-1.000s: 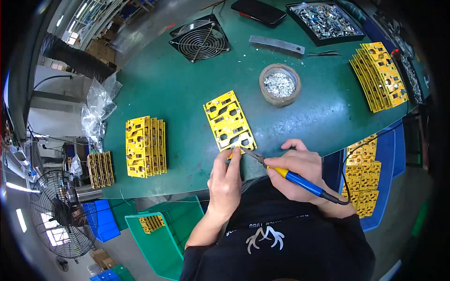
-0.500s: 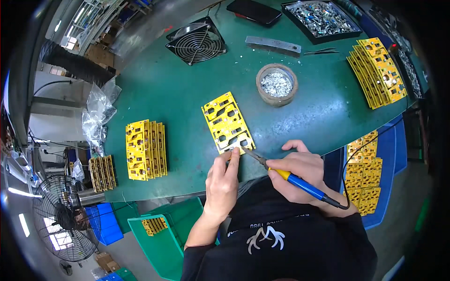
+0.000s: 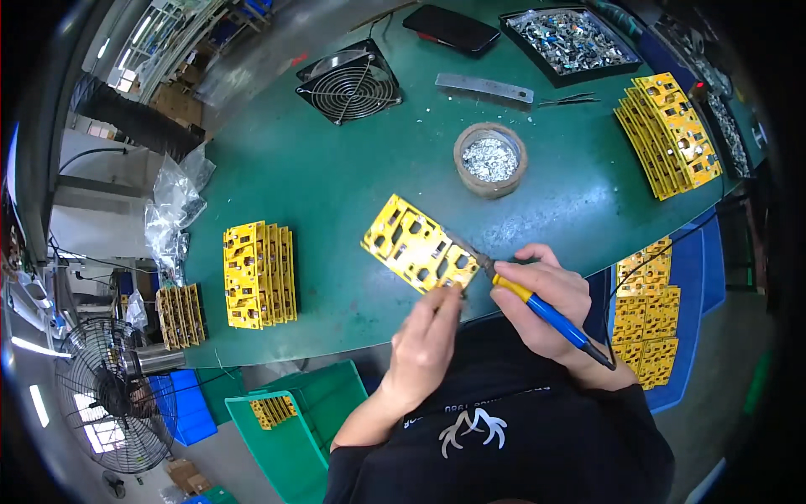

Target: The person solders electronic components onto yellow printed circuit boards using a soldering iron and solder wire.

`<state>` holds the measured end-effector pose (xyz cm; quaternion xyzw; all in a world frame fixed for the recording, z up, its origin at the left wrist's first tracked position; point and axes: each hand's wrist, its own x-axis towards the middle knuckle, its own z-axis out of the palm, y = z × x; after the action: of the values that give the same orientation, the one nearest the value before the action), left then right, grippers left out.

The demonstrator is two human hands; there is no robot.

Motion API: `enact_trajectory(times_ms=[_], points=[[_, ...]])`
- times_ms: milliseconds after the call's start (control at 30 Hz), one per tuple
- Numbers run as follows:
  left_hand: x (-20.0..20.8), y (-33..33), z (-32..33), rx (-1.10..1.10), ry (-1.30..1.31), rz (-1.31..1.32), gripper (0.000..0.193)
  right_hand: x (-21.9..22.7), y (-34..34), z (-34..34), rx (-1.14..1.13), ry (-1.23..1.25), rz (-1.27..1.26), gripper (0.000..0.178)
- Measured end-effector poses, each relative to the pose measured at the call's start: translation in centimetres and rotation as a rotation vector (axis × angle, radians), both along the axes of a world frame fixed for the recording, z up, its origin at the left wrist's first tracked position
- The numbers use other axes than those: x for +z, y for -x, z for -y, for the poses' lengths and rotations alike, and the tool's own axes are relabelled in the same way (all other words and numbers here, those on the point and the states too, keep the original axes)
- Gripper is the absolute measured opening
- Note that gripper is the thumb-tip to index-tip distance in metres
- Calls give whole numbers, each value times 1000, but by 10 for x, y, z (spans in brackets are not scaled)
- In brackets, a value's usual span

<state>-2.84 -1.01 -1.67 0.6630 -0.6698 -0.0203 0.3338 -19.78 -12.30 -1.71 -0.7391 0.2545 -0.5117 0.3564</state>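
Note:
A yellow circuit board panel (image 3: 417,244) with cut-out slots lies tilted in front of me on the green table. My left hand (image 3: 426,340) pinches its near edge between thumb and fingers. In my right hand (image 3: 546,301) is a soldering iron (image 3: 550,323) with a blue and yellow handle, held like a pen. Its dark metal shaft reaches over the right edge of the panel; I cannot tell whether the tip touches it. Beyond the panel stands a round brown-rimmed pot (image 3: 491,161) filled with silvery bits.
Stacks of yellow panels stand at left (image 3: 259,275) and far right (image 3: 672,137). Along the back are a small black fan (image 3: 348,88), a metal bar (image 3: 484,88), tweezers (image 3: 568,100), a phone (image 3: 451,29) and a tray of small parts (image 3: 571,42). Green (image 3: 281,445) and blue bins (image 3: 690,336) sit below the table.
The panel has turned counterclockwise, its near end swinging right, with my left hand moving right along with it. The soldering iron has shifted slightly right, and the whole view has moved a little.

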Motion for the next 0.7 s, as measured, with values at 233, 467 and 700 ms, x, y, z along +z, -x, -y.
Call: enact_trajectory(times_ms=[233,467,700], points=[[23,2,-5,19,52,-153,24,-16,-7,3,41,70,-9,42],[36,-35,-20,230,77,-288,15,-7,-20,-1,97,134,-240,85],[59,-75,-41,575,229,-228,10,-9,-21,-1,159,113,-340,92]])
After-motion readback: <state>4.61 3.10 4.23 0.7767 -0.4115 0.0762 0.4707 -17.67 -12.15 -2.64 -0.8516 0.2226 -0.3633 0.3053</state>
